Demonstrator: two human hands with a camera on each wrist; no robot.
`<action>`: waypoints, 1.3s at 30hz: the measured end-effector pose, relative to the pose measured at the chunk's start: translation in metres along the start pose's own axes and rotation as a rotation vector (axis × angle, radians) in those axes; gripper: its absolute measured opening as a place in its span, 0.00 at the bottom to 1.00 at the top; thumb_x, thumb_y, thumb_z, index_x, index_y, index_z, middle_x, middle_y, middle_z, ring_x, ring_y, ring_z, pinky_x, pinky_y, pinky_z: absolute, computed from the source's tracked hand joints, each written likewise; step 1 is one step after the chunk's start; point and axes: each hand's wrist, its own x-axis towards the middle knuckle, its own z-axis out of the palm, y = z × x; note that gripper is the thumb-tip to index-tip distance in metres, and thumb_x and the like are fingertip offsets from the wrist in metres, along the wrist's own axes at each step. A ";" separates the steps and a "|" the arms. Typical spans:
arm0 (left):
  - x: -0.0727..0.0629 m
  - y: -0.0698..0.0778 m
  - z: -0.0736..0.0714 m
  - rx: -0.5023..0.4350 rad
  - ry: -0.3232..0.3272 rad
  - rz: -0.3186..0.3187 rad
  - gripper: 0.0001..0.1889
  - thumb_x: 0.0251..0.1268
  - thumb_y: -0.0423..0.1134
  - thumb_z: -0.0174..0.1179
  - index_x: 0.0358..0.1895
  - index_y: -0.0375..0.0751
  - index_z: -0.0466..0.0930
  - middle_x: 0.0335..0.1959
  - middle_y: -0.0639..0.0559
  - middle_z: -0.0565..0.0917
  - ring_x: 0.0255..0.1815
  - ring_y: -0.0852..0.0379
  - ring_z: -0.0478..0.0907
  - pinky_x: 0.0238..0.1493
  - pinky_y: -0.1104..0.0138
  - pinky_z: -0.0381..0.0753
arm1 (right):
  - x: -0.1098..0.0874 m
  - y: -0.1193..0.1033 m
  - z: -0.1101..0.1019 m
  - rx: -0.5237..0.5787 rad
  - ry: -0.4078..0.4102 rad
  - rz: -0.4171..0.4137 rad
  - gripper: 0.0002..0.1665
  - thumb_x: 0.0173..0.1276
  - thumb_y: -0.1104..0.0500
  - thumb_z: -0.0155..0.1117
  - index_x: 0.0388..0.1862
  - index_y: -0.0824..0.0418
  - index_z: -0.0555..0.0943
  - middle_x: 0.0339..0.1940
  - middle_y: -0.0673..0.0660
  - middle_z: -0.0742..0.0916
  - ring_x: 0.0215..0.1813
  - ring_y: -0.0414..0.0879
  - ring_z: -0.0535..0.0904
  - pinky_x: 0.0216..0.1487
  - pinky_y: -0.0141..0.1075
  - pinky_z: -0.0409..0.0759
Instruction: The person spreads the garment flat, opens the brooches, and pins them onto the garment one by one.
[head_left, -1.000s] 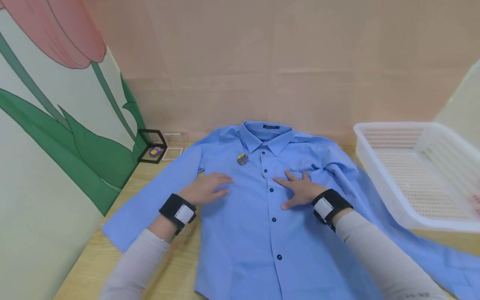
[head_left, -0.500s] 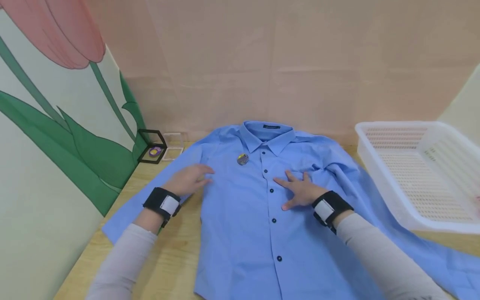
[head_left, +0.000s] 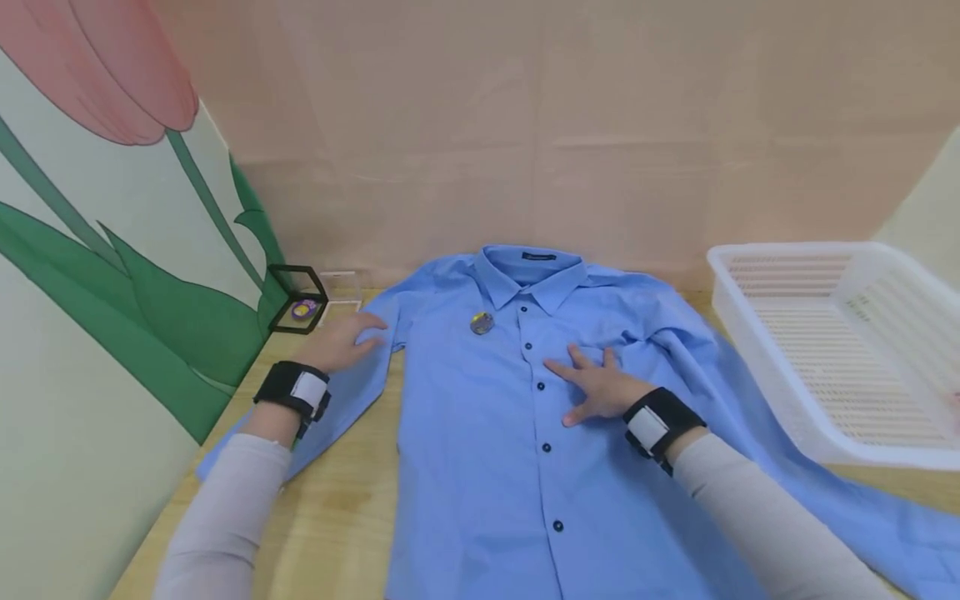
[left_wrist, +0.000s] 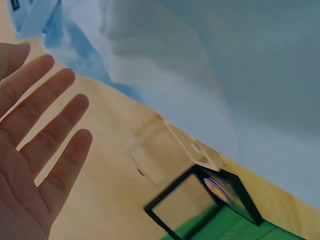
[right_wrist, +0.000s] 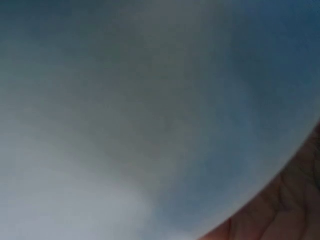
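Observation:
A light blue button-up shirt (head_left: 472, 433) lies spread face up, its collar toward the back wall. On its chest, left of the button row, sits a small round badge (head_left: 482, 322). My right hand (head_left: 603, 390) rests with spread fingers on the shirt front beside the buttons; in the right wrist view blurred cloth fills most of the frame. My left hand (head_left: 341, 342) is over the sleeve on the left, holding nothing, its fingers extended in the left wrist view. Just beyond it stands an opened black-framed case (head_left: 298, 300) with a purple and yellow round badge (head_left: 304, 310) inside.
Next to the black case is a clear, pale-edged case (left_wrist: 192, 142), also opened. A white plastic basket (head_left: 780, 375) stands at the right, close to the other sleeve. Behind the wooden table (head_left: 337, 517) rises a beige wall covering; a tulip-patterned panel (head_left: 150, 292) borders the left.
My left hand has moved off the shirt's chest, left and toward the back, to the sleeve near the cases. My right hand stays on the shirt. The view has shifted slightly.

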 end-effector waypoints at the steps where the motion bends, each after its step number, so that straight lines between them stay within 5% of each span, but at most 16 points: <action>1: 0.000 -0.003 -0.001 0.003 0.010 -0.009 0.17 0.73 0.35 0.54 0.58 0.29 0.78 0.59 0.34 0.81 0.65 0.36 0.75 0.69 0.47 0.70 | 0.000 -0.001 0.000 0.001 0.004 -0.002 0.60 0.54 0.38 0.74 0.81 0.44 0.53 0.83 0.66 0.43 0.75 0.82 0.25 0.59 0.85 0.38; 9: -0.008 -0.037 -0.011 -0.022 0.034 -0.144 0.18 0.72 0.35 0.55 0.60 0.30 0.78 0.62 0.32 0.78 0.64 0.33 0.74 0.65 0.43 0.73 | -0.003 -0.006 0.010 0.011 -0.014 -0.020 0.60 0.54 0.39 0.74 0.81 0.44 0.53 0.83 0.66 0.43 0.74 0.83 0.26 0.60 0.84 0.41; 18: -0.002 -0.079 -0.025 0.052 0.070 -0.318 0.21 0.70 0.37 0.56 0.63 0.32 0.76 0.59 0.29 0.80 0.56 0.34 0.78 0.57 0.44 0.76 | 0.002 -0.005 0.001 0.006 0.012 -0.021 0.60 0.55 0.40 0.74 0.82 0.45 0.52 0.82 0.67 0.42 0.74 0.82 0.24 0.61 0.84 0.39; 27: 0.002 -0.103 -0.027 0.102 0.061 -0.338 0.23 0.63 0.34 0.58 0.61 0.29 0.76 0.53 0.28 0.81 0.52 0.32 0.80 0.54 0.43 0.77 | 0.000 -0.002 0.001 0.034 0.018 -0.008 0.61 0.53 0.41 0.75 0.81 0.44 0.53 0.83 0.65 0.42 0.74 0.82 0.24 0.60 0.84 0.44; 39: -0.001 -0.116 -0.021 0.138 0.013 -0.506 0.28 0.65 0.36 0.55 0.68 0.29 0.68 0.59 0.23 0.75 0.57 0.27 0.76 0.57 0.41 0.76 | -0.002 -0.001 0.009 0.002 0.029 -0.009 0.61 0.53 0.39 0.75 0.81 0.43 0.54 0.83 0.65 0.44 0.75 0.83 0.28 0.56 0.85 0.46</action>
